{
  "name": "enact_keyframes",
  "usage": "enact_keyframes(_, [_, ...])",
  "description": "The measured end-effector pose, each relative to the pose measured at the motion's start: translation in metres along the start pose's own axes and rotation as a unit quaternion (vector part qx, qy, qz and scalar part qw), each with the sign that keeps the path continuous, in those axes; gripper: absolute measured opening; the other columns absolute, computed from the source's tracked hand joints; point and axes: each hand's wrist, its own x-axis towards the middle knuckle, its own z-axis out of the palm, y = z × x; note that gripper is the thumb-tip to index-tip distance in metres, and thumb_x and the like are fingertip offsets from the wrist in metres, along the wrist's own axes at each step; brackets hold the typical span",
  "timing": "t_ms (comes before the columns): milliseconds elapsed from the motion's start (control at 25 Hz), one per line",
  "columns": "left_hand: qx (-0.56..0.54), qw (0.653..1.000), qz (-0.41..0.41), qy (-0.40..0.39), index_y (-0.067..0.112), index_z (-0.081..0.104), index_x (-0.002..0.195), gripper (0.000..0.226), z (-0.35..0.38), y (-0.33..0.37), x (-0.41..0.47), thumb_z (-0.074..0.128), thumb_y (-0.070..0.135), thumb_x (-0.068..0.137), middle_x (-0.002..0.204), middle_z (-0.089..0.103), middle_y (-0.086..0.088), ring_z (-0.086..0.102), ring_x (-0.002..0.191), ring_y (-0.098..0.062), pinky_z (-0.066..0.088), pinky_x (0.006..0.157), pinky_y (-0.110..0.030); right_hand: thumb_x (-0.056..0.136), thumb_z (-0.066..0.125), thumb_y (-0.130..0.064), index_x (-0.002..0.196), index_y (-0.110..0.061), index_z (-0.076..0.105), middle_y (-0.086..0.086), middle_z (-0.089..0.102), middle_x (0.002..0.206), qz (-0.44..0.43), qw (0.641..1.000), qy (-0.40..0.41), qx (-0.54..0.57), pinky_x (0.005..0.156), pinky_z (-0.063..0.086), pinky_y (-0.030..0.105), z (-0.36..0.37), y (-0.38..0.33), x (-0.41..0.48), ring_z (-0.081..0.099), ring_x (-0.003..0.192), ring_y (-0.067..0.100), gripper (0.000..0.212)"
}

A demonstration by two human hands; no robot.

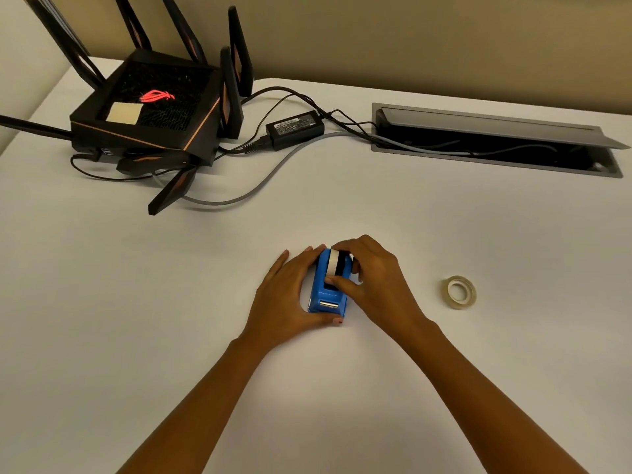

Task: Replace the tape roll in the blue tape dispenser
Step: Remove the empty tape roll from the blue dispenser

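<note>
The blue tape dispenser [327, 289] is sitting on the white table [444, 371], and everything else is placed from it. The left hand [285, 295] is cupping its left side, fingers lying flat along the body and the thumb wrapping round the near end, bracing it against the tabletop. The right hand [371, 278] is arching over the top from the right, thumb and fingertips pinching the white tape roll [334, 261] that is seated in the dispenser's well.

Judging by that grip, the step in hand is either lifting this roll out or pressing it home; which of the two cannot be told here. A second, thinner, yellowish roll [459, 291] is lying flat well to the right of the dispenser, untouched. The next move is likely calling for a steady left-hand brace while the right works the roll along its slot without tilting it.

Far behind the dispenser to the left, a black router [147, 114] is glowing with a red eye-shaped logo [156, 96]; no lettering is legible. A power adapter [294, 129] behind the dispenser is carrying a label too small to read.
</note>
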Motion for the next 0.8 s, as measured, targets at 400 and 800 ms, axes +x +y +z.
enact_keyframes(400, [0.020,1.000,0.004,0.001,0.021,0.028,0.139,0.102,-0.004,0.007,-0.001,0.062,0.071,0.057,0.145,0.042,0.003,0.038,0.134,-0.012,0.019,0.119,-0.038,0.082,0.069,-0.027,0.118,-0.009,0.054,0.011,0.061,0.111,-0.007,0.999,-0.018,-0.028,0.075,0.039,0.020,-0.003,-0.002,0.003,0.054,0.086,0.017,0.043])
enact_keyframes(800, [0.031,0.999,0.023,0.015,0.017,0.031,0.138,0.100,-0.005,0.010,-0.001,0.063,0.070,0.059,0.142,0.046,0.000,0.042,0.131,-0.014,0.021,0.118,-0.042,0.086,0.063,-0.027,0.126,-0.007,0.049,0.013,0.056,0.122,-0.032,0.991,-0.081,-0.099,0.086,0.046,0.030,-0.013,-0.012,0.010,0.057,0.103,0.027,0.047])
